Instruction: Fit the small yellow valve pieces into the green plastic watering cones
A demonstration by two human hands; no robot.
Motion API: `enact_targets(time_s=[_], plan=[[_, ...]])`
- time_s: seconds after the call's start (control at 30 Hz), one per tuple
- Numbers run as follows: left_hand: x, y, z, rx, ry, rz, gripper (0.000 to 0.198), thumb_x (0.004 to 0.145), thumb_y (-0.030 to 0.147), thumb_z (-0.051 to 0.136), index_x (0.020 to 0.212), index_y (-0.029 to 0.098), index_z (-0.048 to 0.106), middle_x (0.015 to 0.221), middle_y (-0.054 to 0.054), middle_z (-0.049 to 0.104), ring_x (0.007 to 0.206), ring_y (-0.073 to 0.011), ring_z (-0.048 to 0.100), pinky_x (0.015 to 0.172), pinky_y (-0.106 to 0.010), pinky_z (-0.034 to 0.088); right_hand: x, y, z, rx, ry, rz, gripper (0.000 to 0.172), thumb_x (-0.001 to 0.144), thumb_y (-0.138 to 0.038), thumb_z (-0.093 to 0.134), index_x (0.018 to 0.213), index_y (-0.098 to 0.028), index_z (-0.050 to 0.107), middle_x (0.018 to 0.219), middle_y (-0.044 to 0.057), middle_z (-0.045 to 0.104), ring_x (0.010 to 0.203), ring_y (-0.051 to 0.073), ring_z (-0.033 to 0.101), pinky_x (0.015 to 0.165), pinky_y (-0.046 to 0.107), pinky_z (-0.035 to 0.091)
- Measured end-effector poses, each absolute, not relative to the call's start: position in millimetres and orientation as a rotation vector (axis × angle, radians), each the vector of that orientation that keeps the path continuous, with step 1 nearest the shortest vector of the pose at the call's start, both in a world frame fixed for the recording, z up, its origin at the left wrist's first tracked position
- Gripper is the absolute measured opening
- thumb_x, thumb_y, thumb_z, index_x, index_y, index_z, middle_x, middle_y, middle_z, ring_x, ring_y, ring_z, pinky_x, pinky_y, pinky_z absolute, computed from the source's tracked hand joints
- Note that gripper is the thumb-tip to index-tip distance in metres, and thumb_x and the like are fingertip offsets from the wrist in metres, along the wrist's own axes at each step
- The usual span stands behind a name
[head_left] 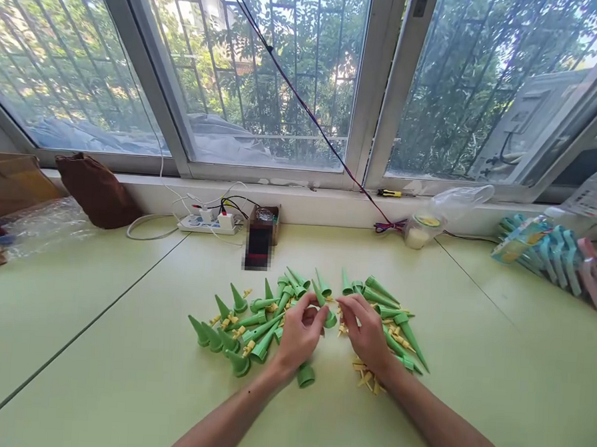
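Observation:
My left hand (300, 334) is closed around a green plastic spike (330, 318), a hollow cone whose wide end points down toward the table. Close beside it, my right hand (367, 330) has its thumb and fingertips pinched together; what they hold is too small to make out. Green cone spikes lie and stand on both sides, such as an upright one (238, 299) at left and a long one (415, 340) at right. Small yellow plastic pieces (368, 379) lie below my right hand, with others among the spikes. A short green cap (306, 376) lies by my left wrist.
A light green table (135, 375) runs up to the window ledge. Along the back are a brown cloth bag (97, 193), a power strip (211, 224), a small box (264, 223), a plastic-wrapped jar (422, 229) and blue and pink clips (560, 254). A cable (304, 107) hangs across the window.

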State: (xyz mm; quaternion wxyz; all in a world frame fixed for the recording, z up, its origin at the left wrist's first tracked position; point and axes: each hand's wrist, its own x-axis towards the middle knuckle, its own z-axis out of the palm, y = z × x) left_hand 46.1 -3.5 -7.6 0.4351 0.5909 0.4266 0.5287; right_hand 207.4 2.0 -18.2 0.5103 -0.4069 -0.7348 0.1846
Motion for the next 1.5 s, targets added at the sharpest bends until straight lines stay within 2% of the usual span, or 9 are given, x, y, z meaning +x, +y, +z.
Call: enact_targets(time_s=[0.3, 0.47, 0.6, 1.03, 1.27, 1.5], plan=[[41.9, -5.7, 2.2, 1.417, 1.011, 1.306, 0.025, 0.093, 0.042, 0.061, 0.093, 0.018, 0.055, 0.062, 0.004, 0.053, 0.049, -0.0087, 0.052, 0.047, -0.019, 0.044, 203.2, 1.6, -14.9, -0.869, -1.627, 0.526, 0.018, 0.102, -0.02, 0.046, 0.109, -0.022, 0.063, 0.094, 0.005, 0.061, 0.071, 0.013, 0.062, 0.065, 0.027, 0.054], [41.9, -6.1, 2.7, 1.435, 1.022, 1.286, 0.024, 0.093, 0.042, 0.06, 0.095, 0.018, 0.056, 0.06, 0.005, 0.051, 0.048, -0.0086, 0.051, 0.047, -0.02, 0.043, 202.7, -0.9, -16.4, -0.902, -1.568, 0.492, 0.011, 0.1, -0.019, 0.051, 0.103, -0.022, 0.061, 0.081, 0.001, 0.062, 0.068, 0.013, 0.061, 0.064, 0.026, 0.053], [42.9, -7.4, 1.4, 1.469, 1.048, 1.261, 0.024, 0.093, 0.041, 0.061, 0.091, 0.018, 0.053, 0.058, 0.005, 0.051, 0.048, -0.0093, 0.052, 0.047, -0.02, 0.042, 201.9, -1.3, -18.2, -0.928, -1.57, 0.491, 0.009, 0.099, -0.022, 0.053, 0.1, -0.022, 0.062, 0.079, 0.0, 0.063, 0.067, 0.013, 0.062, 0.064, 0.026, 0.053], [45.9, -7.0, -5.4, 1.509, 1.026, 1.239, 0.024, 0.093, 0.042, 0.06, 0.093, 0.018, 0.053, 0.057, 0.005, 0.054, 0.046, -0.0093, 0.053, 0.044, -0.02, 0.042, 200.8, -0.3, -22.0, -1.009, -1.542, 0.514, 0.012, 0.097, -0.03, 0.056, 0.097, -0.021, 0.063, 0.082, 0.002, 0.07, 0.066, 0.015, 0.065, 0.065, 0.027, 0.054], [44.6, -4.8, -9.3, 1.489, 0.996, 1.251, 0.023, 0.094, 0.041, 0.06, 0.093, 0.02, 0.051, 0.059, 0.005, 0.056, 0.048, -0.0108, 0.056, 0.044, -0.02, 0.043, 200.5, 0.3, -16.9, -1.01, -1.555, 0.559, 0.014, 0.097, -0.034, 0.056, 0.096, -0.021, 0.063, 0.079, 0.002, 0.068, 0.068, 0.015, 0.065, 0.065, 0.027, 0.054], [42.0, -2.2, -15.1, 1.485, 0.984, 1.255, 0.026, 0.094, 0.041, 0.06, 0.086, 0.021, 0.045, 0.062, 0.005, 0.054, 0.049, -0.0106, 0.057, 0.045, -0.02, 0.042, 198.9, 1.8, -17.8, -1.005, -1.547, 0.611, 0.017, 0.098, -0.036, 0.055, 0.095, -0.021, 0.062, 0.079, 0.002, 0.067, 0.069, 0.015, 0.064, 0.066, 0.027, 0.054]])
